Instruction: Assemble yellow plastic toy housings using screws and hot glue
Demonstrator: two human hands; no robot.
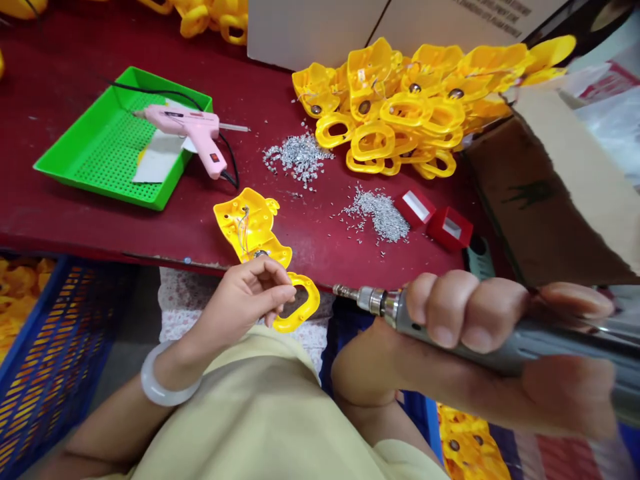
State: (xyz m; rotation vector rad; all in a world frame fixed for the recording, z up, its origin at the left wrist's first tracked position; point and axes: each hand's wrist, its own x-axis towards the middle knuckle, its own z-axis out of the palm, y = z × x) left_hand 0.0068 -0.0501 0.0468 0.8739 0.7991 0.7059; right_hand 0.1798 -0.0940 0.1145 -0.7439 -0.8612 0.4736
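My left hand (pixel 245 295) grips a yellow plastic ring-shaped part (pixel 301 310) at the front edge of the dark red table (pixel 100 227). Just beyond my fingers, a flat yellow plastic piece (pixel 247 223) with thin wires and a small metal disc rests on the table. I cannot tell whether the ring and this piece are joined. My right hand (pixel 465 313) is closed around a grey rotary tool (pixel 450 330), its metal tip (pixel 346 291) pointing left toward the ring, with a gap between them.
A pink glue gun (pixel 187 130) lies in a green tray (pixel 120 137). Two silver heaps of small metal bits (pixel 299 157) and two small red boxes (pixel 415 207) sit on the table. Yellow parts (pixel 400 100) are piled behind them. A cardboard flap (pixel 550 200) stands at right; a blue crate (pixel 55 353) is below left.
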